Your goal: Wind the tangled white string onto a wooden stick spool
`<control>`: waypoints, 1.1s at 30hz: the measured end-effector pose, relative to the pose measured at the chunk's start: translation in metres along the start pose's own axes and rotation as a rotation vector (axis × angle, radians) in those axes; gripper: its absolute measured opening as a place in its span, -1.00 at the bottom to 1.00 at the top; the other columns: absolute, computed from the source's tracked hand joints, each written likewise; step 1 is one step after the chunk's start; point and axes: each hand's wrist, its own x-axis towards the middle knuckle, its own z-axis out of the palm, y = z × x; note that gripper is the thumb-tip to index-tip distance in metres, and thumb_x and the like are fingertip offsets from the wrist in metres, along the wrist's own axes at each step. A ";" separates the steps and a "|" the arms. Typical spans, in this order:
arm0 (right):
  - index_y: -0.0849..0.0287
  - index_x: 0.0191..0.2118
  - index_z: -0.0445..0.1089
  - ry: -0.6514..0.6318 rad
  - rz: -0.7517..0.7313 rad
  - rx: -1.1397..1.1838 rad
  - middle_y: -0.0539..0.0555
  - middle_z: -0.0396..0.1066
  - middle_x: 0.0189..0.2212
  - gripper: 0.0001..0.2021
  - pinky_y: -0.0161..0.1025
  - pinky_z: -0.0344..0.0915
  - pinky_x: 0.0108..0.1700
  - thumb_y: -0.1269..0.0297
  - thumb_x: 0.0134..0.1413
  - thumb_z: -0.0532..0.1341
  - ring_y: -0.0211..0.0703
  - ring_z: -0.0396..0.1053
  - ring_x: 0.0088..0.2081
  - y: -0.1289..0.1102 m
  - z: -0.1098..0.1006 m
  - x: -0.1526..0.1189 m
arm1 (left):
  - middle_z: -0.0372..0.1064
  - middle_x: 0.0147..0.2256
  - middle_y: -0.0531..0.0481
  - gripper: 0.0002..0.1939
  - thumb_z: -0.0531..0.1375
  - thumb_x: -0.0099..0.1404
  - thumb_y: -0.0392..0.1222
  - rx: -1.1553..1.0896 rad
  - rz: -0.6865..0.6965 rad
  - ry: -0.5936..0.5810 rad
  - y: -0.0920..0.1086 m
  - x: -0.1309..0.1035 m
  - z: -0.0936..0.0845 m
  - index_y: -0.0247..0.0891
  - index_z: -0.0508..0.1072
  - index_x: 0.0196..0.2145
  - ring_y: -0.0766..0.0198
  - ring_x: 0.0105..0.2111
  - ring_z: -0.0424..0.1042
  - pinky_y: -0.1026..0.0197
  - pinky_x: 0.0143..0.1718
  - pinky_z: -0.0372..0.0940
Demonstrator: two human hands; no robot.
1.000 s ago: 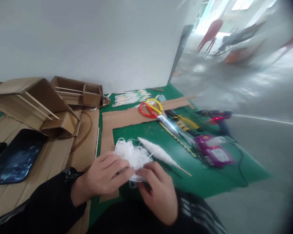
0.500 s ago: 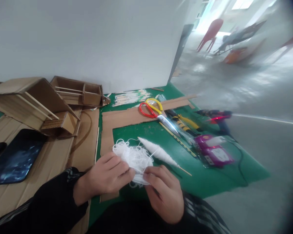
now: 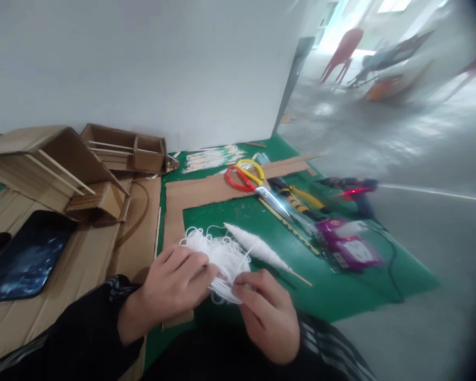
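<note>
Between my two hands is a loose, tangled bundle of white string [image 3: 222, 256]. My left hand [image 3: 176, 283] grips its left side with fingers curled around it. On the right, my right hand [image 3: 267, 312] pinches strands at the bundle's lower edge between thumb and fingers. Just beyond lies a stick wound with white string [image 3: 259, 248], thick in the middle and tapered, its bare wooden end pointing right. A single strand loops from its upper tip toward the bundle.
Scissors with red and yellow handles [image 3: 257, 185] lie on an L-shaped cardboard piece [image 3: 194, 198]. Rightward are pliers [image 3: 305, 198], a purple packet [image 3: 347, 246] and a blurred power tool [image 3: 353, 193]. Cardboard boxes [image 3: 99, 201] and a dark tablet-like slab [image 3: 31, 254] occupy the left. A white wall [image 3: 143, 69] rises behind.
My left hand has turned slightly and shifted a little on the string bundle, which has changed shape a bit. My right hand keeps its pinch; the wound stick and tools have not moved.
</note>
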 end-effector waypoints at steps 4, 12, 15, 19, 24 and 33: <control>0.13 -0.27 0.39 -0.018 -0.008 0.024 0.08 0.51 -0.34 -0.76 -0.26 0.26 -0.44 0.63 0.06 0.13 -0.20 0.30 -0.44 -0.001 0.000 0.002 | 0.43 -0.39 0.04 -0.95 0.21 0.24 -0.25 -0.065 -0.017 0.005 0.001 0.002 0.002 -0.18 0.46 -0.39 0.19 -0.34 0.28 0.13 -0.24 0.13; 0.13 -0.25 0.35 -0.023 -0.008 0.044 0.08 0.52 -0.31 -0.75 -0.25 0.27 -0.43 0.63 0.05 0.10 -0.19 0.31 -0.43 -0.002 0.000 0.003 | 0.47 -0.24 0.07 -0.84 0.16 0.21 -0.34 -0.210 -0.076 -0.116 0.002 0.006 0.007 -0.15 0.44 -0.25 0.16 -0.25 0.31 0.12 -0.18 0.15; 0.13 -0.27 0.33 -0.012 -0.002 0.045 0.10 0.50 -0.34 -0.79 -0.25 0.27 -0.44 0.60 0.03 0.14 -0.18 0.33 -0.43 -0.002 0.000 0.001 | 0.48 -0.28 0.04 -0.87 0.15 0.22 -0.34 -0.235 -0.096 -0.121 0.001 0.006 0.008 -0.19 0.42 -0.27 0.14 -0.25 0.33 0.11 -0.20 0.18; 0.12 -0.31 0.32 -0.012 0.010 0.032 0.08 0.47 -0.38 -0.81 -0.24 0.28 -0.43 0.57 0.00 0.19 -0.16 0.35 -0.43 -0.002 0.000 -0.001 | 0.45 -0.41 -0.01 -0.86 0.12 0.17 -0.39 -0.208 -0.153 -0.050 0.002 0.004 0.009 -0.22 0.40 -0.32 0.13 -0.33 0.35 0.11 -0.29 0.19; 0.12 -0.30 0.33 -0.020 -0.002 0.023 0.09 0.47 -0.37 -0.85 -0.25 0.29 -0.43 0.52 0.02 0.18 -0.16 0.35 -0.43 -0.001 0.001 -0.001 | 0.48 -0.32 -0.01 -0.78 0.08 0.14 -0.49 -0.208 -0.107 -0.020 0.003 0.001 0.011 -0.22 0.38 -0.35 0.17 -0.30 0.35 0.13 -0.25 0.21; 0.12 -0.31 0.33 -0.005 0.022 0.018 0.08 0.46 -0.36 -0.83 -0.25 0.30 -0.42 0.54 0.00 0.19 -0.16 0.35 -0.41 -0.001 0.002 -0.001 | 0.43 -0.09 -0.05 -0.76 0.14 0.19 -0.33 -0.230 -0.112 -0.104 0.006 0.002 0.008 -0.18 0.46 -0.17 0.07 -0.16 0.31 0.05 -0.10 0.22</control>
